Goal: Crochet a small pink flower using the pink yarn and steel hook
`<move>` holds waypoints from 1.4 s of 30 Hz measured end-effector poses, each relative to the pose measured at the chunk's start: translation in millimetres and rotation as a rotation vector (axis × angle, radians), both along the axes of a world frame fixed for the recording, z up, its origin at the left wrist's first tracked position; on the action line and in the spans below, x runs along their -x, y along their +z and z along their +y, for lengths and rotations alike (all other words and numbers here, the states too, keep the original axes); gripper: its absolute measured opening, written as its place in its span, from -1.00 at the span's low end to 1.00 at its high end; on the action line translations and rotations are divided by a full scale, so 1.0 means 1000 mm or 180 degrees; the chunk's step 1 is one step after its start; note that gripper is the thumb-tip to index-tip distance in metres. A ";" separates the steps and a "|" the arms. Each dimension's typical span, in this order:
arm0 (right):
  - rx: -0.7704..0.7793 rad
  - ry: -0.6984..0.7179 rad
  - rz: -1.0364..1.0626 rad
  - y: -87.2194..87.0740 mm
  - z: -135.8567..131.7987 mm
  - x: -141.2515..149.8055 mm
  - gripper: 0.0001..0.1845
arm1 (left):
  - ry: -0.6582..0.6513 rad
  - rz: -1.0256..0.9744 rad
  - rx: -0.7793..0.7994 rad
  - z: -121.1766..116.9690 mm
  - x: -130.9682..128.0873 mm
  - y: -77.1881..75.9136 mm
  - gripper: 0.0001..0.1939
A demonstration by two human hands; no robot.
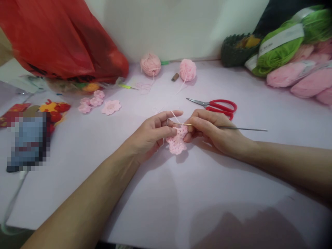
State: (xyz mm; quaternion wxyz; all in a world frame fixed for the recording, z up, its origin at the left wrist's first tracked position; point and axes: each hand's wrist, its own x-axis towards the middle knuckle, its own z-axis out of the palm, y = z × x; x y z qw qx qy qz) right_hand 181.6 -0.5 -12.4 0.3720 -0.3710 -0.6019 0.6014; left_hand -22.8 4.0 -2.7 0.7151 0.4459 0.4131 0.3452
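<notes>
Between my hands is a small piece of pink crochet (177, 143) with a scalloped edge. My left hand (158, 133) pinches its upper left side between thumb and fingers, and a strand of pink yarn (175, 117) runs over the raised index finger. My right hand (210, 129) is closed around a thin metal crochet hook (243, 129), whose gold-coloured end reaches the top edge of the piece. The hook's grey shaft sticks out to the right past the knuckles. Some right fingertips touch the crochet's right side; the exact stitch at the hook tip is too small to make out.
Red-handled scissors (220, 105) lie just beyond my right hand. Two pink yarn balls (150, 64) stand at the back. Crocheted flowers (111, 107) and a blurred-out device (28, 141) lie left, below a red bag (59, 41). Green yarn skeins (281, 52) are piled at right.
</notes>
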 end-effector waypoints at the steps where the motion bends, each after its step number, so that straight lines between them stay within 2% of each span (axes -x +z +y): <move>1: -0.0010 -0.0005 0.0001 0.000 0.000 0.000 -0.70 | -0.0013 -0.0016 -0.0007 0.000 0.000 0.000 -0.49; 22: 0.0034 0.0015 0.0123 -0.002 0.000 0.000 -0.70 | -0.0048 -0.0056 0.0088 0.001 0.002 0.001 -0.45; 30: 0.0023 -0.0018 0.0068 -0.004 0.001 0.000 -0.71 | 0.0017 -0.0101 0.0155 0.000 0.000 0.003 -0.45; 42: -0.0030 -0.0043 0.0050 -0.003 0.001 -0.001 -0.70 | 0.0197 0.0159 0.0018 -0.002 -0.002 0.005 -0.52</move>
